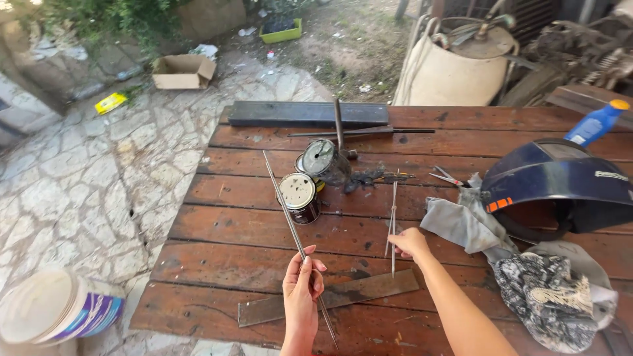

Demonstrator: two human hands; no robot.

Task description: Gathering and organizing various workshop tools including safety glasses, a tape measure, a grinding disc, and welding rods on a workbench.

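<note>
The left hand (302,290), low in the middle of the frame, was clenched around a long thin metal rod (290,217). The rod's long axis ran on a diagonal: its far end pointed toward the upper left, reaching past the small tin can (300,196), while its near end stuck out below the hand toward the bottom edge of the frame, a little to the right. It was lifted above the wooden table (250,237) rather than lying on it (as far as the view showed).

The right hand (409,242), just right of centre, pinched a bunch of thin welding rods (393,221) between its fingertips. These stood nearly vertical in the picture, their far tips pointing up toward the top of the frame and their near ends coming down to a flat metal strip (330,298) that lay slantwise across the lower middle of the table.

Behind the tin can sat a second can (324,160) tipped on its side, with a dark bar (339,125) rising past it. A long dark metal beam (306,113) lay across the far edge of the table. To the right were a grey cloth (465,224), a dark blue welding helmet (560,181), a patterned cap (547,296) and, in the upper right corner, a blue bottle (597,123). A white bucket (56,306) stood on the stone paving at the lower left.
</note>
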